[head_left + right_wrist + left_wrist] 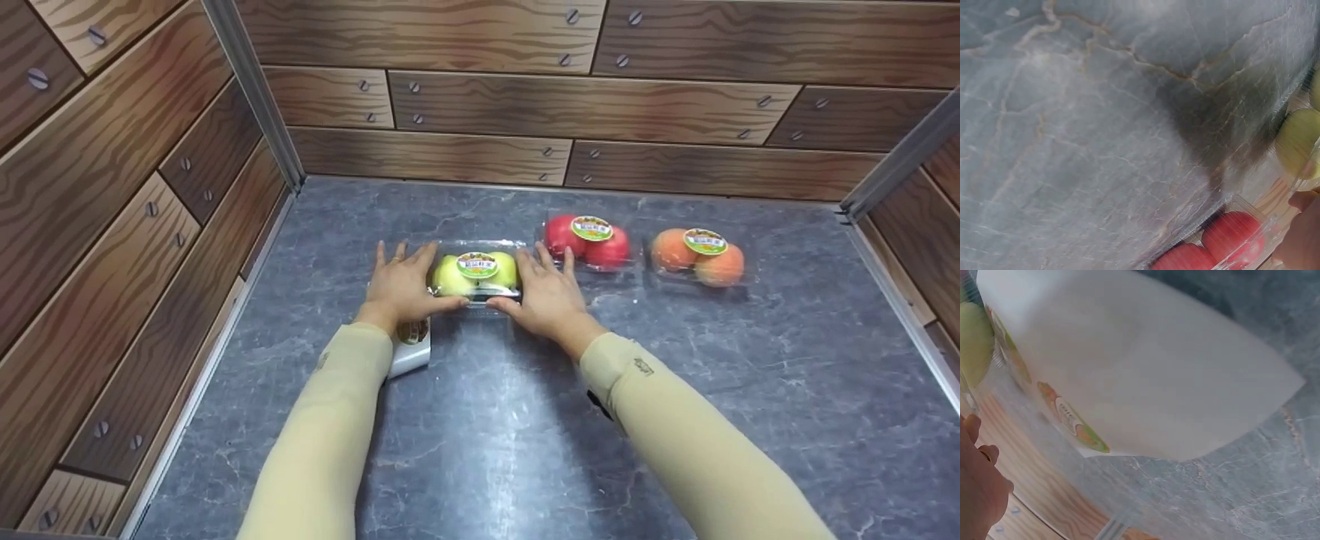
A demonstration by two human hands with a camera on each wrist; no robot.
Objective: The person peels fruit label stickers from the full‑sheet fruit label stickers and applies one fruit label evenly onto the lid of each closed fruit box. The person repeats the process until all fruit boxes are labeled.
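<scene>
Two hands bracket the pack of green apples (478, 274) at frame centre on the grey marbled surface (525, 420). Left hand (400, 287) lies against the pack's left side, right hand (546, 298) against its right side; fingers extended, thumbs meeting the near edge, none curled around it. A white box (411, 352) sits under the left wrist. Right of centre: pack of red apples (591, 241), then pack of orange fruit (699, 256).
</scene>
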